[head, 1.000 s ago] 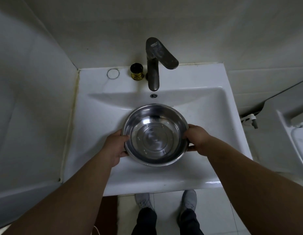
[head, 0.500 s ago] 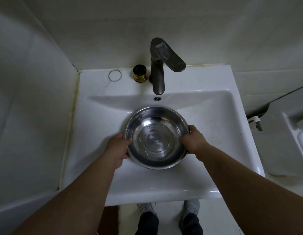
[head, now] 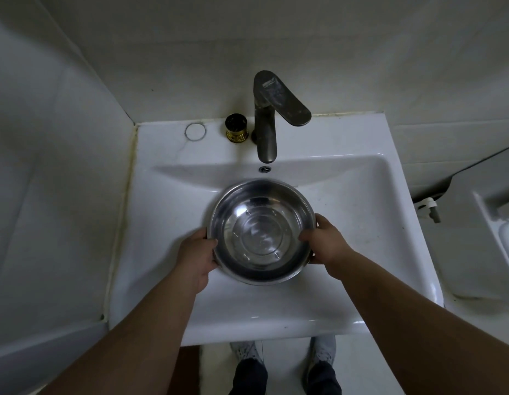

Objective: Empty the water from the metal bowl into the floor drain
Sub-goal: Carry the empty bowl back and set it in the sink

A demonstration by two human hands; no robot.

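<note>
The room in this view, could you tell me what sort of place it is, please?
Most likely a small bathroom: a white sink with a tap set into a tiled corner, and both hands hold a metal bowl over it.

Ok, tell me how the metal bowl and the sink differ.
The metal bowl is round, shiny steel; the sink is rectangular, glossy white. The bowl is much the smaller and sits within the sink's basin outline. The bowl is gripped at its rim by the left hand and right hand; the sink is fixed against the wall. Both are open-topped basins.
</note>
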